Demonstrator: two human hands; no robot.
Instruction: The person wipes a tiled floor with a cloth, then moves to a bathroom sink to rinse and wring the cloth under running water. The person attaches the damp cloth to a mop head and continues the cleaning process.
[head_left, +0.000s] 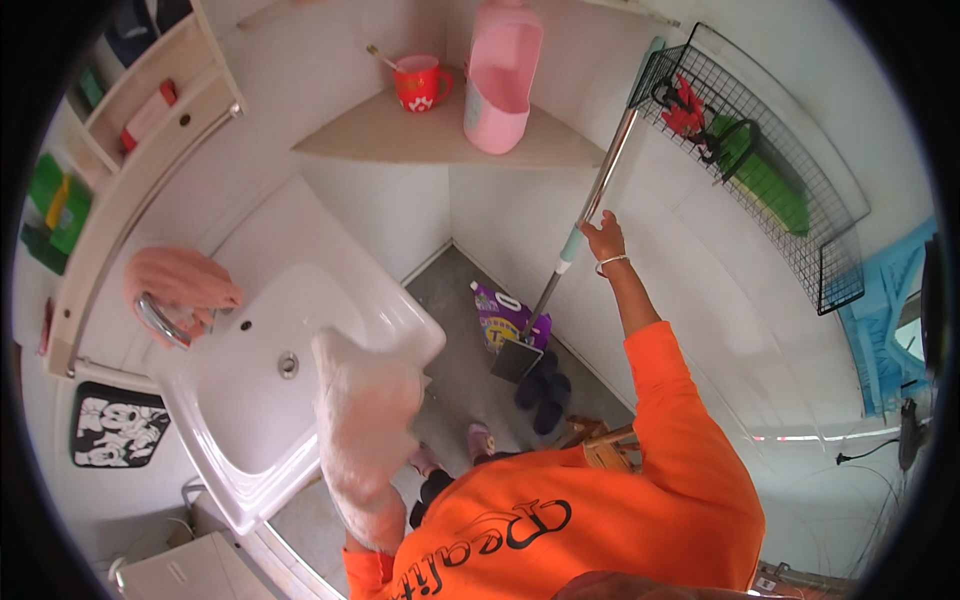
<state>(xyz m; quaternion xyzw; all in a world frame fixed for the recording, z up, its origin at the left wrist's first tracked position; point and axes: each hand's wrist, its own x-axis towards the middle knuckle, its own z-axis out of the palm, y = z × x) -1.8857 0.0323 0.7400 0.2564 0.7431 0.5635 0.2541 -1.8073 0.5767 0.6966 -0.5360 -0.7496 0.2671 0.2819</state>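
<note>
My right hand (606, 238) reaches out with fingers apart, at the metal pole of a long-handled flat mop (611, 161); a fingertip seems to touch it, though I cannot tell for sure. The pole leans on the wall, its pale green top beside a wire basket. Its dark rectangular head (516, 358) hangs low near a purple detergent pouch (499, 311). A whitish-pink towel (367, 420) covers my left forearm and hand beside the sink. Only an orange sleeve (367, 574) and a bit of wrist show there, so the fingers are hidden.
A white washbasin (255, 420) has a peach cloth (176, 285) over its faucet (161, 322). On a corner shelf (375, 142) stand a red mug (420, 82) and a pink container (499, 112). The black wire basket (780, 142) hangs right. Dark slippers (551, 401) and a wooden stool (604, 442) occupy the floor.
</note>
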